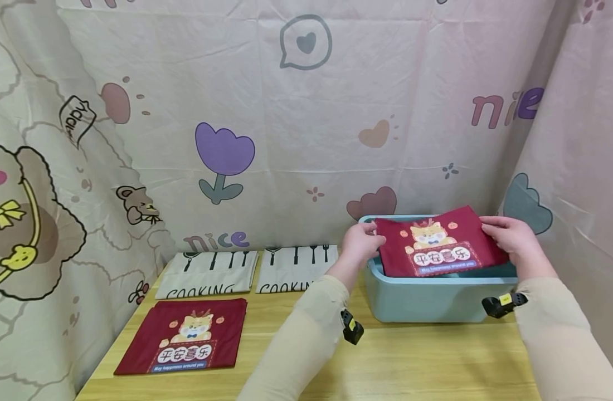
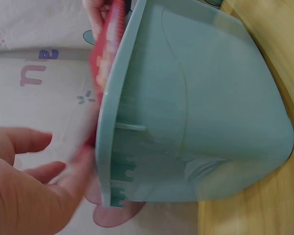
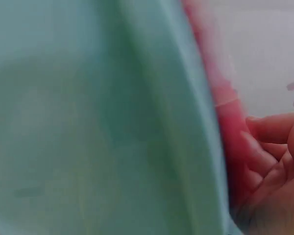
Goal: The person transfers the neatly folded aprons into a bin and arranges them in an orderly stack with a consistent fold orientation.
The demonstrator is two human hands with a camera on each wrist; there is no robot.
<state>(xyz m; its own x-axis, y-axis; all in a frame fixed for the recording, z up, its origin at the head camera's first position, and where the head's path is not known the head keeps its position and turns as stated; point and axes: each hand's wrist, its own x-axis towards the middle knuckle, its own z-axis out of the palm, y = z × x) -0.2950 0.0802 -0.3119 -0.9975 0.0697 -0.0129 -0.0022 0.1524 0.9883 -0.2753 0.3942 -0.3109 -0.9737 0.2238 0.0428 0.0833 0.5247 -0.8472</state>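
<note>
A dark red folded cloth [image 1: 439, 242] with a cartoon cat print is held tilted over a light blue plastic bin [image 1: 427, 303] at the table's right. My left hand [image 1: 361, 240] pinches its left edge and my right hand [image 1: 509, 236] pinches its right edge. The left wrist view shows my left hand [image 2: 32, 188] by the bin's rim [image 2: 110, 122], with the red cloth [image 2: 104, 54] just above it. The right wrist view is blurred: bin wall [image 3: 88, 122], red cloth [image 3: 225, 112] and my right hand's fingers [image 3: 269, 156] against it.
A second red cat-print cloth [image 1: 186, 336] lies flat at the front left of the wooden table [image 1: 412, 362]. Behind it lie two white folded "COOKING" cloths [image 1: 208, 273] [image 1: 293, 269]. Patterned curtains [image 1: 286, 111] wall in the back and both sides.
</note>
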